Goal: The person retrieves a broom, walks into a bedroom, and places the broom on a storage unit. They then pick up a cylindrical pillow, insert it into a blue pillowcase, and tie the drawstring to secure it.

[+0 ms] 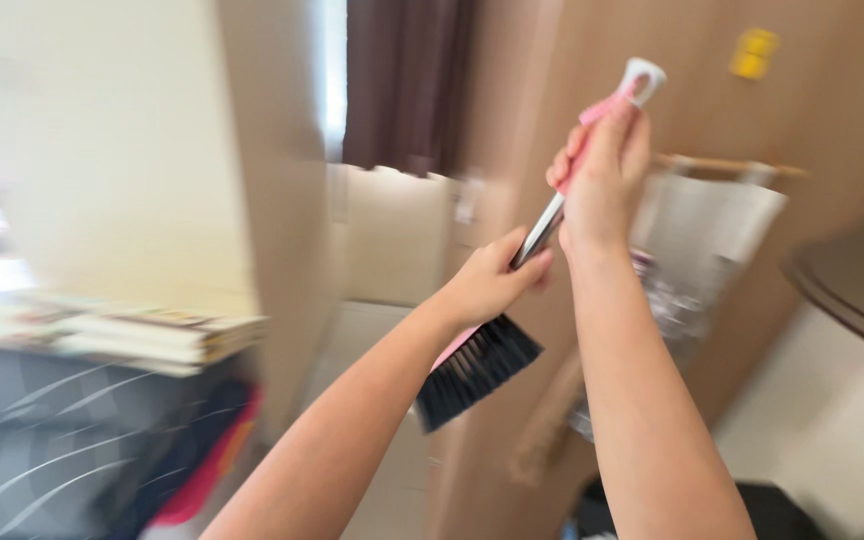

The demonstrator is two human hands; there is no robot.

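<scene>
I hold a short hand broom [542, 228] up in front of me, slanted from lower left to upper right. It has a pink grip with a white loop end, a silver shaft and dark bristles [474, 368] on a pink base. My right hand [604, 170] is wrapped around the pink grip near the top. My left hand [492, 280] grips the silver shaft lower down, just above the bristles. The picture is blurred by motion.
A wooden wardrobe door [832, 110] with a yellow tag stands behind the broom. A white bag [712, 225] hangs on a rail there. A stack of magazines [142, 335] lies at the left over dark fabric. A dark curtain [407, 80] hangs at the back.
</scene>
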